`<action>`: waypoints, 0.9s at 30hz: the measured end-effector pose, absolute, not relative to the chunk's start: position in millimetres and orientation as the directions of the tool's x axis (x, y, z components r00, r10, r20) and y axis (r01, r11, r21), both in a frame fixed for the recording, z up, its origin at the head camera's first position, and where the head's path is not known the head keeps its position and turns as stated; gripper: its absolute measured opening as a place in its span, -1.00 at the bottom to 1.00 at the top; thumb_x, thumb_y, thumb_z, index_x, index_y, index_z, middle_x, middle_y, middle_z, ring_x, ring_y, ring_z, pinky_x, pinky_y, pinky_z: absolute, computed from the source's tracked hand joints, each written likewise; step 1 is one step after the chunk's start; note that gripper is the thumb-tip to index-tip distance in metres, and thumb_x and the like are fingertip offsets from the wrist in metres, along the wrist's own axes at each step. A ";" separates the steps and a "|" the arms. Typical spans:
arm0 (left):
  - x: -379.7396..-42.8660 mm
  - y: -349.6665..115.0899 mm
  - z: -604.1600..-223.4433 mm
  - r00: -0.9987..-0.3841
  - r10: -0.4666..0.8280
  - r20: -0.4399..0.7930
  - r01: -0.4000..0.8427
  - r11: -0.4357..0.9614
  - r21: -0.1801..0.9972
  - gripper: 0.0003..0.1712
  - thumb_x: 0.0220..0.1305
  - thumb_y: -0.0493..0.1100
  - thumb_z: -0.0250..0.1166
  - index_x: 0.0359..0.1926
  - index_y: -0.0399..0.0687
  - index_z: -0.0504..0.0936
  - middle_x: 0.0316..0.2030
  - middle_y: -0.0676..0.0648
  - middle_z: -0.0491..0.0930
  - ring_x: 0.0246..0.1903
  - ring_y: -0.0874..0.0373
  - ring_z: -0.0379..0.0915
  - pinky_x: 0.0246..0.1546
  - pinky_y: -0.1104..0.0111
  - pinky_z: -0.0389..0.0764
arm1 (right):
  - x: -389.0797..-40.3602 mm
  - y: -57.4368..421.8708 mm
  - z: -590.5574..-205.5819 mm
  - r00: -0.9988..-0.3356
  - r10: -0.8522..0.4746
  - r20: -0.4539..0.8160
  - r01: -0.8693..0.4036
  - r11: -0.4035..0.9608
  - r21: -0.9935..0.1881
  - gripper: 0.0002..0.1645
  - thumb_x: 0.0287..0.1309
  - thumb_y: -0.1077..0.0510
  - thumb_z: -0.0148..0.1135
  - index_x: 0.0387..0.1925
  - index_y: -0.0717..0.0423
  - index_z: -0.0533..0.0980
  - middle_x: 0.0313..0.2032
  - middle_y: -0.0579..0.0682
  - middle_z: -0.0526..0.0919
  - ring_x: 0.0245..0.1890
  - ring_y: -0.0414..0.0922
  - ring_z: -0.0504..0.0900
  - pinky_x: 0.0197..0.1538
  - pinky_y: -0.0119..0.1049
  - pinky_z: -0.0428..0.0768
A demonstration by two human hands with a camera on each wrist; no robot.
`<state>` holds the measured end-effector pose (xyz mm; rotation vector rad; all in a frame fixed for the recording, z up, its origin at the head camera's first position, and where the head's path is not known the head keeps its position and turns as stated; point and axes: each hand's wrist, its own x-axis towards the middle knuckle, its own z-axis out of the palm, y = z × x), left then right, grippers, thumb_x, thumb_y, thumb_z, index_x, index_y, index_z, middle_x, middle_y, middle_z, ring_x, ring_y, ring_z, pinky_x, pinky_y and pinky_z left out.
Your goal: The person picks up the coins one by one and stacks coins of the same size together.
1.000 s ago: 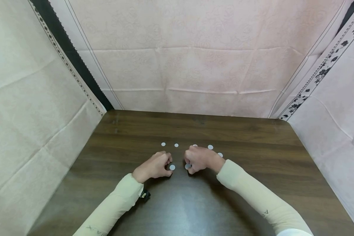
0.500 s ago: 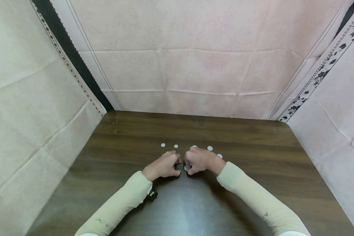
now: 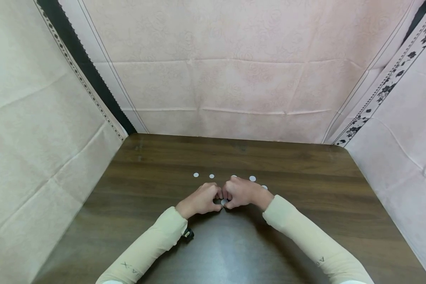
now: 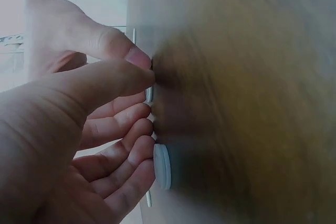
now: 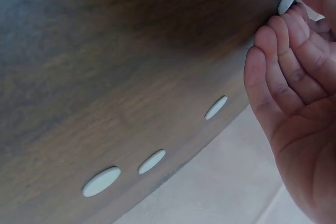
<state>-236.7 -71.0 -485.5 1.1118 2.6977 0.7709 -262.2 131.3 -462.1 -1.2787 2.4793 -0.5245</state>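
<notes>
Both hands meet low over the wooden table, fingers curled and fingertips side by side. My right hand [image 3: 246, 192] has thumb and fingers around a flat white disc [image 3: 224, 202] on the tabletop. From the other side my left hand [image 3: 200, 200] curls in against it; the disc it held between thumb and fingers is mostly hidden now in the head view. In the right wrist view a white disc [image 5: 287, 0] shows between thumb and fingertips. White discs [image 4: 162, 166] lie right beside the fingertips in the left wrist view.
Beyond the hands, loose white discs lie in a rough row: two at the left [image 3: 212, 176], others at the right [image 3: 252, 178], one partly behind the right hand. The brown wooden table [image 3: 287, 252] is bordered by pale cloth hangings [image 3: 234, 86] at the back and sides.
My left hand has slid right with its disc until its fingertips came up to the right hand. The right hand has stayed almost in place around its disc.
</notes>
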 end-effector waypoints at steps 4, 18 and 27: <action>-235.4 -69.5 -483.7 -0.730 0.680 0.064 0.607 0.603 0.518 -0.96 0.18 -0.27 0.47 -0.31 -0.14 0.78 -0.32 -0.01 0.65 -0.31 0.26 0.40 -0.29 0.46 0.51 | -262.2 133.8 -462.6 -0.564 -0.819 -0.107 -0.686 0.537 -0.491 -0.91 0.17 0.24 0.49 -0.43 0.06 0.71 -0.58 -0.20 0.71 -0.60 -0.48 0.52 -0.44 -0.55 0.52; -232.8 -66.7 -484.0 -0.762 0.647 0.028 0.560 0.636 0.530 -0.94 0.21 -0.27 0.49 -0.29 -0.15 0.78 -0.31 -0.03 0.63 -0.28 0.22 0.45 -0.24 0.40 0.53 | -262.7 143.7 -465.5 -0.588 -0.800 -0.117 -0.628 0.544 -0.556 -0.88 0.24 0.11 0.53 -0.29 0.06 0.74 -0.37 -0.18 0.80 -0.39 -0.42 0.69 -0.25 -0.48 0.67; -232.7 -65.7 -481.4 -0.772 0.635 0.000 0.541 0.658 0.525 -0.90 0.24 -0.22 0.51 -0.27 -0.16 0.77 -0.28 -0.04 0.64 -0.27 0.20 0.48 -0.23 0.37 0.56 | -272.2 160.4 -448.7 -0.617 -0.773 -0.145 -0.610 0.587 -0.532 -0.82 0.25 0.18 0.50 -0.17 0.21 0.74 -0.27 -0.04 0.83 -0.28 -0.29 0.79 -0.16 -0.43 0.73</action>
